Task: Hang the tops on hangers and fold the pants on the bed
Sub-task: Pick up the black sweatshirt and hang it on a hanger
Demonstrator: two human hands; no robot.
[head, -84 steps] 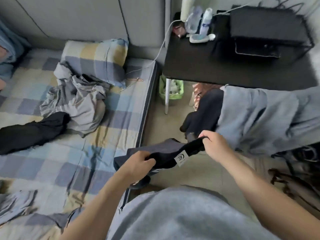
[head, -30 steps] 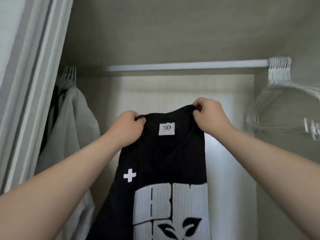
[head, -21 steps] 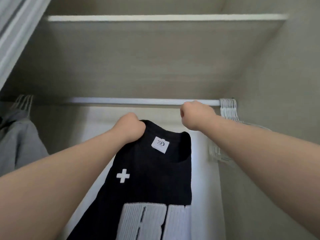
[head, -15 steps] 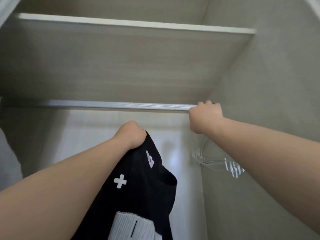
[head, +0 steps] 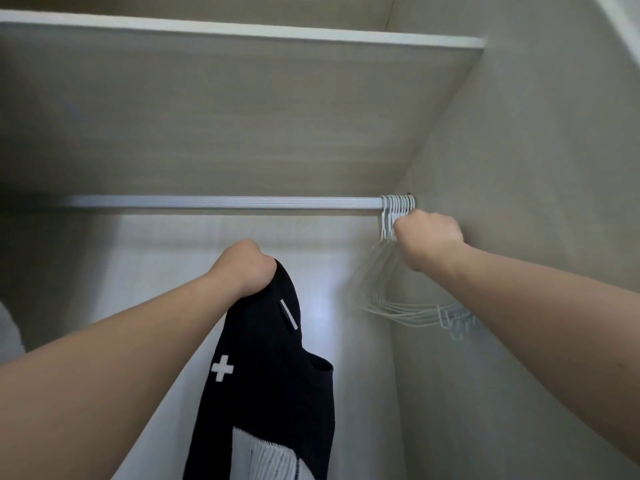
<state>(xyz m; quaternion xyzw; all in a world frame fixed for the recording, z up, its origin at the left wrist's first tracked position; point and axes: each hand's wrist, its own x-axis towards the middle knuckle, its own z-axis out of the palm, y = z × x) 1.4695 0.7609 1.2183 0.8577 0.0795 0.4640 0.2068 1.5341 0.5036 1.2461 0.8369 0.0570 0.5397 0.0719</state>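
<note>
I look up into a wardrobe. My left hand (head: 244, 268) grips the collar of a black top (head: 277, 386) with a white cross and white print; the top hangs straight down from that hand. A bunch of several white wire hangers (head: 398, 216) hooks onto the right end of the white rail (head: 221, 203). My right hand (head: 429, 237) is curled around the necks of those hangers just under the rail. Their lower bars (head: 408, 311) fan out below my right forearm.
A shelf (head: 242, 29) runs across above the rail. The wardrobe's right side wall (head: 536, 168) is close beside my right hand. A pale garment edge (head: 10, 327) shows at the far left. Most of the rail's length is bare.
My right hand let go of the top's collar and moved right along the rail to the hangers. The top now hangs from my left hand alone. My view tilted up.
</note>
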